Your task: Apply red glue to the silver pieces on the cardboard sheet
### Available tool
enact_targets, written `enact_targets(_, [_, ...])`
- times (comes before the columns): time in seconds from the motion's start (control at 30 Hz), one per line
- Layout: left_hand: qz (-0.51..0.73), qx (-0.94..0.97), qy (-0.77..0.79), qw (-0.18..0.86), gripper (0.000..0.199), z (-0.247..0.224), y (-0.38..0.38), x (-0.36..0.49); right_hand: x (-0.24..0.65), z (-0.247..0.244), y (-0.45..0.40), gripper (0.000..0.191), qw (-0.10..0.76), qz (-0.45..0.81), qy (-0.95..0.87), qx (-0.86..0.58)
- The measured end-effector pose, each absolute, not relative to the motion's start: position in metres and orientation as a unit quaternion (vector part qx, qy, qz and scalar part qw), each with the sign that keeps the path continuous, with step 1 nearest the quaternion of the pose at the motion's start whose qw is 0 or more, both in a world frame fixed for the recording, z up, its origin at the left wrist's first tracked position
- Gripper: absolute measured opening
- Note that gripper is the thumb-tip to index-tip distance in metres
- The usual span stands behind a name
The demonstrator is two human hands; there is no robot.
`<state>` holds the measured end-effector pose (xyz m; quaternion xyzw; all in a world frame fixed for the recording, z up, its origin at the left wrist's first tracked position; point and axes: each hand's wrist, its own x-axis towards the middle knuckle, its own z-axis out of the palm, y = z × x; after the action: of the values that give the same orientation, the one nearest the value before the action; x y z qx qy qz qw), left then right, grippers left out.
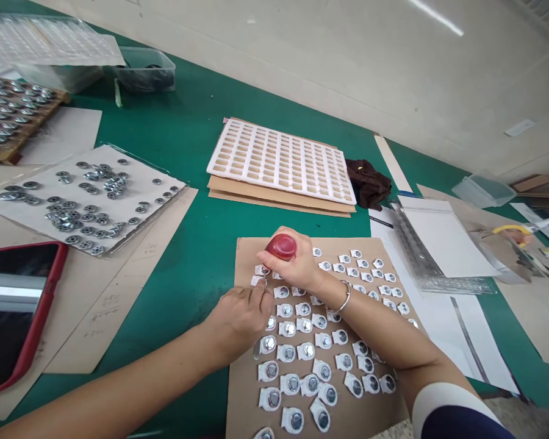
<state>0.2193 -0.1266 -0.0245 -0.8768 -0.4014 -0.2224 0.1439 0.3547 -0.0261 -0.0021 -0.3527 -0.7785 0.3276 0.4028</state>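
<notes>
My right hand (304, 263) is wrapped around one red rounded handle (282, 246), above the upper left of one cardboard sheet (241, 390) on the green tabletop (183, 262). My left hand (243, 314) curls in beside two white tabs; whether it pinches either, I cannot tell. I count more than forty white tabs (286, 353) on the sheet. Beyond lies one white grid tray (281, 160); one phone (10, 326) sits at left.

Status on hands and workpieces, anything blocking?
Right hand gripping red rounded object. Left hand fingers at small white piece, contact unclear. Metal-centred pieces spread across cardboard; right forearm hides some.
</notes>
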Motion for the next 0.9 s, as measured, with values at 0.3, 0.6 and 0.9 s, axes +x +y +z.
enact_targets(0.3, [-0.221,-0.876,-0.4,0.154,0.019,-0.027,-0.1269,0.2185,0.3545,-0.0028,-0.0256,0.027,0.398,0.317,-0.783,-0.356])
enact_targets(0.6, [-0.209,-0.882,-0.396,0.147,0.02,-0.0211,-0.1258,0.2181,0.3555,-0.0057,-0.0248,0.025,0.396,0.321,-0.781,-0.361])
enact_targets(0.9, [-0.213,-0.88,-0.4,0.144,0.017,-0.022,-0.1252,0.2189,0.3564,-0.0039,-0.025,0.025,0.397,0.325,-0.776,-0.366])
